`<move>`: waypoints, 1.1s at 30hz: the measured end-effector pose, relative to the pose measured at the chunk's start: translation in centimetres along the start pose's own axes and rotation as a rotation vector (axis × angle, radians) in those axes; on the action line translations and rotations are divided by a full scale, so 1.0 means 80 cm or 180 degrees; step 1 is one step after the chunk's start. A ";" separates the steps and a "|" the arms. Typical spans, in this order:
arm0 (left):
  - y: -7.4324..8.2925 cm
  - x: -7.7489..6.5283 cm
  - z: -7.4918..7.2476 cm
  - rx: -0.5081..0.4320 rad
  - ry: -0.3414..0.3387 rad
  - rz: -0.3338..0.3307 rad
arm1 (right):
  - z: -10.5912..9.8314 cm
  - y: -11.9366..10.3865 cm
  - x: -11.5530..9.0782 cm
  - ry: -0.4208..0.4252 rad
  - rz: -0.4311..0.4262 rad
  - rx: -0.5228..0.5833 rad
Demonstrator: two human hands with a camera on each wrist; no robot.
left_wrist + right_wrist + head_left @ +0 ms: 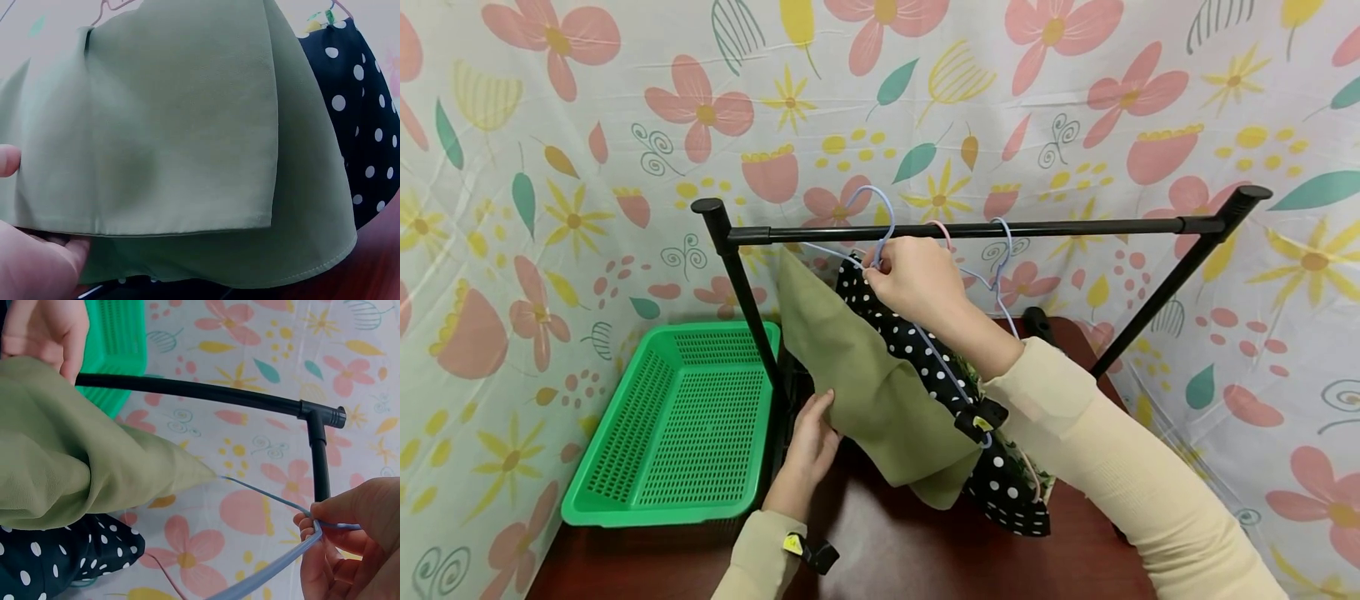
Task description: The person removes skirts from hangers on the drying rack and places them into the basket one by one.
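My right hand (917, 275) pinches the neck of a light blue hanger (269, 565) between thumb and fingers, at the height of the black rod (1075, 227). The hanger's hook rises above the rod; whether it rests on it, I cannot tell. An olive green skirt (872, 392) with an overlapping front panel hangs from this hanger. At its lower left edge, my left hand (811, 446) pinches the hem, thumb in front and fingers behind, as the left wrist view shows. A black polka-dot garment (359, 119) hangs just behind the skirt, on a pink hanger (165, 572).
An open green plastic basket (767, 467) stands on the dark red-brown table (895, 550), left of the rack's left post (748, 308). Another blue hanger (1002, 271) hangs farther right on the rod. Flower-printed cloth (625, 100) covers the walls behind.
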State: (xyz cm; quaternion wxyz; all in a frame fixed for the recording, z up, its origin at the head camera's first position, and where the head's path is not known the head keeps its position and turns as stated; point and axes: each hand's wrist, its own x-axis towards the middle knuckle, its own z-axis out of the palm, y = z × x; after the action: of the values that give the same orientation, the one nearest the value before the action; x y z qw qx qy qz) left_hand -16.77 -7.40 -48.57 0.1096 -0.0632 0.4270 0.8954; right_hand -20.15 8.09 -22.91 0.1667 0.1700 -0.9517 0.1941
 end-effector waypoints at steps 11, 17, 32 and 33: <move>0.014 -0.009 -0.001 0.0421 0.0150 0.0194 | 0.000 0.008 0.005 0.0087 0.0074 -0.0104; 0.022 -0.011 -0.004 0.0484 0.0268 0.0336 | -0.001 0.010 0.006 0.0077 0.0170 -0.0104; 0.064 -0.027 -0.011 0.0931 0.0417 0.0332 | 0.004 0.016 0.001 0.0095 0.0172 -0.0182; 0.066 -0.027 -0.011 0.0975 0.0402 0.0327 | 0.004 0.017 0.001 0.0110 0.0165 -0.0184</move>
State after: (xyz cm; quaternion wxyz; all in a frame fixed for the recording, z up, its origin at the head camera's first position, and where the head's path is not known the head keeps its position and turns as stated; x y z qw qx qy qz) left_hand -15.94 -11.65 -44.71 0.0451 -0.0799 0.5671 0.8185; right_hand -20.85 9.07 -23.59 0.1829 0.1370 -0.9579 0.1737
